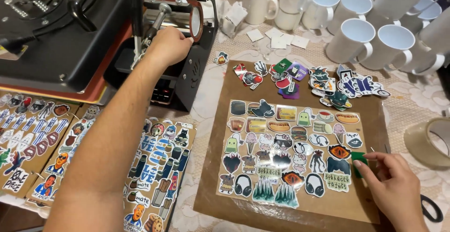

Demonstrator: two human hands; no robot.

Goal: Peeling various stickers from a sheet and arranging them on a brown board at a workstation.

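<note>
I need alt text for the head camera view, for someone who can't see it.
The left hand rests on a black mug press, while the right hand pinches a small green piece at the edge of a sticker sheet on brown paper. White mugs crowd the far side of the table.

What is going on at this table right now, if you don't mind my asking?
A person is working at a cluttered craft table. Their left hand rests on the mug press, beside its round clamp. Their right hand pinches a small green piece at the edge of a laminated sticker sheet lying on brown paper. Loose cut stickers lie above it, white mugs stand behind, and a tape roll sits to the right.
</note>
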